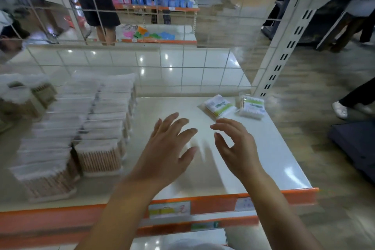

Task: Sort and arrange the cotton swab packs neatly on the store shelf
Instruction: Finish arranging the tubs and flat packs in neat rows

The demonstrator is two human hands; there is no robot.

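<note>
Here the white shelf point(253, 148) stands in a shop with shiny tiles. Two green-striped swab packs point(220, 105) lie at one o'clock. Your left hand point(168, 146) and right hand point(235, 144) spread wide, holding nothing.

A white wire grid point(125, 26) stands up behind the near shelf. Past the grid is the floor point(223, 32), brown and shiny, with small spots of light on it. Farther behind the grid stands another shelf rack point(160, 8) with orange edges, holding pink and blue packs. A person in dark shorts point(97, 6) stands left of that rack. To the right of the grid rises a white post point(288, 46) with rows of small dark slots. A white shoe point(339, 109) shows right of the post.
</note>
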